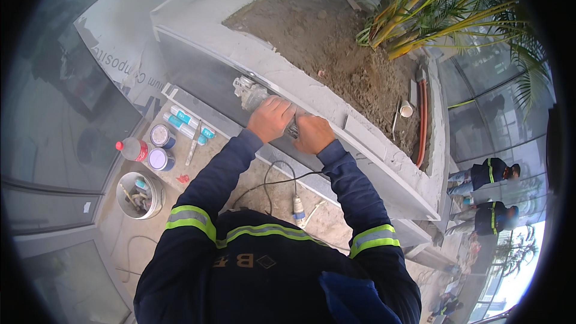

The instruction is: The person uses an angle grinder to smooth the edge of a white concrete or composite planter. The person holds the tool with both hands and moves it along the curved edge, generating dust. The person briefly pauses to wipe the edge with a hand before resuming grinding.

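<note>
Both my hands grip a dust-covered angle grinder [251, 93] at the long side of the grey stone-clad planter [207, 73]. My left hand [271, 120] is closed round the body just behind its pale head. Behind it, my right hand [313, 133] wraps the rear of the tool, the fingers partly hidden. The head lies close under the planter's whitish rim; whether it touches the panel I cannot tell. From below my right hand a black power cord [262, 185] loops down toward a blue-and-white plug connector [298, 209] on the floor.
To the left stand a red-capped plastic bottle [131, 149], two tins [161, 159], teal-and-white tubes [191, 123], a scraper [193, 144] and a white bucket [158, 201] with tools. Soil, a palm [390, 33] and orange pipes [422, 123] fill the planter. People [492, 173] stand at right.
</note>
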`<state>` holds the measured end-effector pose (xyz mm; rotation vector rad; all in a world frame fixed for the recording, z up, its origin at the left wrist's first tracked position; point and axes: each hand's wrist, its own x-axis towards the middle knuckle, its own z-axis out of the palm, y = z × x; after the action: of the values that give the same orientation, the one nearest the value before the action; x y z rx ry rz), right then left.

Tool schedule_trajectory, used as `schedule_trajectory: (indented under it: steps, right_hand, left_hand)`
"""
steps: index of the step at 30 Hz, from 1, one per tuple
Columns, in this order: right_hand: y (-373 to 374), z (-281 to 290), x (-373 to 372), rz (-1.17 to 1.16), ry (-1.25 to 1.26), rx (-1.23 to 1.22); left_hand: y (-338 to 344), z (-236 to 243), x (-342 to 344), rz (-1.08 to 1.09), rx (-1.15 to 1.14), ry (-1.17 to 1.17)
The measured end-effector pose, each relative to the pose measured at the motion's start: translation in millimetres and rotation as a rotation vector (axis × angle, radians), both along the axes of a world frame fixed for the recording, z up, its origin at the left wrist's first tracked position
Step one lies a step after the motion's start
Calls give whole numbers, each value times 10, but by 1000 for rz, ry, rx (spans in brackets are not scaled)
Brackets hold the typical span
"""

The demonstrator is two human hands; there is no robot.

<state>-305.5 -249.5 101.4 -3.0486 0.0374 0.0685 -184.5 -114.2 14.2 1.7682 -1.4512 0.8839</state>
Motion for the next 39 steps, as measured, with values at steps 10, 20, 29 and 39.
schedule_trajectory:
  steps: [10, 20, 29, 39]
  right_hand:
    - [7, 99, -64, -50, 70, -38]
    - [-73, 51, -281, -34, -35, 3]
    - [-18, -88, 189, -4, -23, 7]
    - [-155, 134, -529, -55, 40, -34]
  left_hand:
    - [-28, -25, -63, -19, 19, 55]
    - [-103, 5, -282, -14, 6, 49]
    - [-10, -133, 171, -17, 55, 77]
    - [-216, 121, -513, -48, 34, 43]
